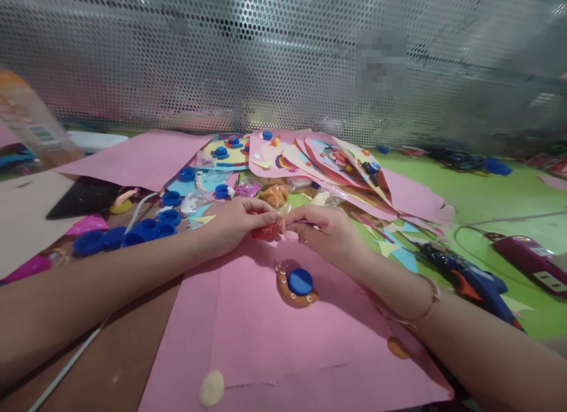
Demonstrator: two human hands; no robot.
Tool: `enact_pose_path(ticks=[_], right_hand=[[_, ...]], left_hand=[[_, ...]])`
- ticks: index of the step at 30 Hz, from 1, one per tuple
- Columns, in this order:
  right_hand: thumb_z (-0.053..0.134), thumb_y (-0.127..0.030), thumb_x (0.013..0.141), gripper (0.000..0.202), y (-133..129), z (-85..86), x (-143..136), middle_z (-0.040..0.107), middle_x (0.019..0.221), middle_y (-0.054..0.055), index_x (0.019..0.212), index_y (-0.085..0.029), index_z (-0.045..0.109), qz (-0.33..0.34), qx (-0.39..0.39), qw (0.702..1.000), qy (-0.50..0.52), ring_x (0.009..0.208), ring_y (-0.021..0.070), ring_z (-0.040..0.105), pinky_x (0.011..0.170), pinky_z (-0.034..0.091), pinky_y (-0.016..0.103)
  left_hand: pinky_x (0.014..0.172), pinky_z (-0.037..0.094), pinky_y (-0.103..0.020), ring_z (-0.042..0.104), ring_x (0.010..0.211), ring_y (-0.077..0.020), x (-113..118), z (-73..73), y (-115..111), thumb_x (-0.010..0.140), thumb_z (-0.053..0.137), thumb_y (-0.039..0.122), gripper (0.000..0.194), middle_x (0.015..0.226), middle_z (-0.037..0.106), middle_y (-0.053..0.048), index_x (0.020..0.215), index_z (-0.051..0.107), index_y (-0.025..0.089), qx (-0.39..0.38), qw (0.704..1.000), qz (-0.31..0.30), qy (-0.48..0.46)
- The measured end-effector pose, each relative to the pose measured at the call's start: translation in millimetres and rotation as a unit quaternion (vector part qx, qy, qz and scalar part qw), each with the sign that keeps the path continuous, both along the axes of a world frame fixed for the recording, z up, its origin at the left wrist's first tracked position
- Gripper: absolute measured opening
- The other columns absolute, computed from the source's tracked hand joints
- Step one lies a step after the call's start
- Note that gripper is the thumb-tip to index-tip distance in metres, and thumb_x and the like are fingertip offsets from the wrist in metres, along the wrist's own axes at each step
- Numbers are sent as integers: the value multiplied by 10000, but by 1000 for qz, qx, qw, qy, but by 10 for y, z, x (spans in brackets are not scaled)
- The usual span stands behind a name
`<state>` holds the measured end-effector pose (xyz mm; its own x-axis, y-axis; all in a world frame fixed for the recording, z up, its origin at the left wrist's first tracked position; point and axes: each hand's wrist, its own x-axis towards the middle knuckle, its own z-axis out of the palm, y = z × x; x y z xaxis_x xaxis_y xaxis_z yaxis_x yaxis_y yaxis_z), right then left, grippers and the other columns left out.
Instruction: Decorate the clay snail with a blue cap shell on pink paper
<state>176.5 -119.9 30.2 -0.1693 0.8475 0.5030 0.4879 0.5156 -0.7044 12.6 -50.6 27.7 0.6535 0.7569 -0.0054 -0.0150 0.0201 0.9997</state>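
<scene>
My left hand (pixel 237 224) is closed around a small clear plastic bag with red modelling clay (pixel 267 230) in it. Close beside it, my right hand (pixel 330 232) pinches at the bag's edge and also has a thin pink stick (pixel 312 223) between its fingers. Below both hands lies a pink sheet of paper (pixel 257 341). On that sheet is a snail-like figure of brown clay (pixel 296 298) with a blue bottle cap (pixel 300 281) as its shell. A pale yellow clay disc (pixel 211 389) and an orange-brown clay piece (pixel 397 347) sit nearer the sheet's bottom edge.
Several blue caps (pixel 148 227) lie left of my hands. Behind are decorated pink sheets (pixel 319 164) and a bag of orange-brown clay (pixel 273 194). A glue gun (pixel 469 279) and a purple power strip (pixel 527 258) lie right. A perforated metal panel (pixel 283 57) borders the back.
</scene>
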Motion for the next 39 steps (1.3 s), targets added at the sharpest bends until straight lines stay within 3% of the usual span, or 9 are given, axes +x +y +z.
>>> enact_pose_path(ticks=[3,7,10,19,27,30,34,36,39], right_hand=[[543,-113,762,161,-7,-25,11,655,619,-28,690,-188,665,-46,36,997,47,497,68,527,453,400,189],[584,-138,759,107,-16,-24,59,645,613,-16,729,-176,679,-112,80,986,91,484,69,524,455,409,203],[601,-146,746,80,-1,-8,91,620,588,-23,708,-174,665,-98,74,984,125,461,66,518,437,413,200],[659,-204,696,46,109,-36,134,539,483,-51,685,-161,668,-48,-42,976,210,422,53,466,407,397,195],[599,-123,743,115,5,-21,70,691,672,-11,716,-188,691,-37,17,995,88,485,67,560,449,463,191],[546,-84,779,204,-33,-30,41,723,706,-13,733,-214,697,-37,86,995,-16,583,102,641,536,520,214],[529,-81,814,229,-29,-58,22,744,748,-11,753,-225,696,-6,198,973,-117,660,118,680,627,551,232],[529,-87,819,221,-21,-64,17,745,745,-6,757,-218,697,5,203,971,-123,662,116,680,623,550,226],[548,-98,803,200,-25,-55,21,738,724,-7,738,-213,698,-18,145,987,-67,612,108,661,554,529,214]], left_hand=[[490,438,-195,485,438,-60,20,-11,13,591,779,296,228,479,560,24,545,622,138,-41,998,15,-55],[425,425,-179,512,413,-70,30,-16,41,576,794,307,258,467,565,26,576,601,136,-44,993,91,-62],[384,403,-170,508,401,-71,29,-11,53,554,808,332,297,475,568,31,577,581,141,-47,991,114,-55],[410,375,-153,467,397,-47,37,-24,31,579,793,315,276,429,518,56,585,574,147,-58,993,89,-57],[477,422,-179,531,490,-69,31,-36,-35,559,808,316,281,534,563,48,635,587,160,-53,995,77,-38],[491,440,-193,531,483,-72,44,-32,-93,579,795,308,271,533,571,40,623,578,152,-63,995,74,-38],[487,422,-175,535,482,-61,66,-30,-142,629,770,288,246,542,586,26,630,574,139,-87,992,72,-55],[485,419,-168,543,486,-65,72,-27,-133,630,771,286,247,532,587,21,630,574,137,-100,991,67,-53],[434,383,-153,523,466,-64,70,-20,-83,610,783,290,253,506,574,21,613,580,138,-89,994,53,-45]])
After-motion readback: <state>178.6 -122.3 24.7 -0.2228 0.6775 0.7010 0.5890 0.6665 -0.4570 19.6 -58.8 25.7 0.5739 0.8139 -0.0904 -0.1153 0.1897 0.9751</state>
